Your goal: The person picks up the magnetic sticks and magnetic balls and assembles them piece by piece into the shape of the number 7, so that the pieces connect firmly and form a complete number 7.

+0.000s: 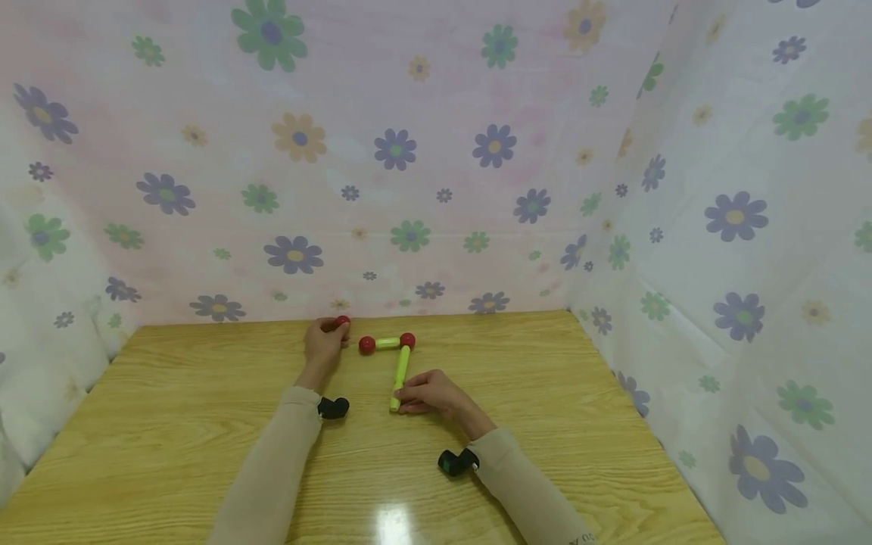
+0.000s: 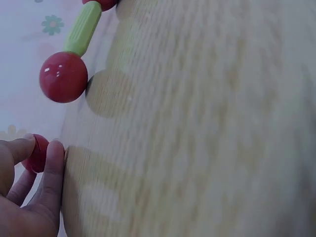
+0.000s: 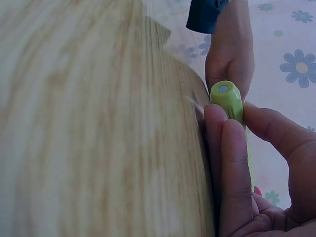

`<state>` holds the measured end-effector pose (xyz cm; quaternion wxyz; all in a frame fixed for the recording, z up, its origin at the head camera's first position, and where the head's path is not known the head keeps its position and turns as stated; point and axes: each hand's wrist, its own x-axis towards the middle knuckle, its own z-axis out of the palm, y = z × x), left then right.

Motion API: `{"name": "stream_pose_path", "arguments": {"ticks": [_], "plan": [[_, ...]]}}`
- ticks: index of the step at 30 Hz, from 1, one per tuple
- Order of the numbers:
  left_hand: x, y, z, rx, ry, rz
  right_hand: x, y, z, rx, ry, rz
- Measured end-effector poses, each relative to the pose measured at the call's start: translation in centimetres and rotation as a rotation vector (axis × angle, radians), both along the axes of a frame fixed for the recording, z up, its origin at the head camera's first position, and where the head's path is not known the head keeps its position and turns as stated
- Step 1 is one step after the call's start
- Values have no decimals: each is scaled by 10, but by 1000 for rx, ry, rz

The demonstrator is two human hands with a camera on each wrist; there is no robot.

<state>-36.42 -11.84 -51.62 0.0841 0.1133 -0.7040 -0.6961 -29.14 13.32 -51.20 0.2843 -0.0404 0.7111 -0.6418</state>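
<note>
Near the table's back edge, my left hand [image 1: 323,347] pinches a red ball [image 1: 342,322] between thumb and fingers; the left wrist view shows this ball [image 2: 38,157] partly covered by the fingertips. To its right lies a second red ball [image 1: 367,345], joined by a short yellow-green rod [image 1: 387,344] to a third red ball [image 1: 407,341]. From that third ball a longer yellow-green rod [image 1: 403,367] runs toward me. My right hand [image 1: 436,392] pinches the rod's near end, whose tip [image 3: 223,89] carries a small grey disc in the right wrist view.
Everything lies on a wood-grain table [image 1: 531,393]. A flowered cloth [image 1: 436,151] hangs behind the table and along both sides. Each wrist wears a black camera, one on the left [image 1: 332,409] and one on the right [image 1: 456,462].
</note>
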Motion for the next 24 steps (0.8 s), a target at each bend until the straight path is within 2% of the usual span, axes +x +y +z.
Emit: {"name": "stream_pose_path", "arguments": {"ticks": [6,11,14,17,24], "plan": [[10,-17,-1,138,-9,-80,1,0,1,7,13,17],[26,-26,3,230,-45,-162,0,2,0,18,21,46],[33,-29,5,184,-76,-198,1,2,-1,20,27,41],[38,-31,6,78,-97,-222,1,1,-2,26,30,23],[51,-32,5,-49,-64,-277,3,1,-1,37,37,16]]}}
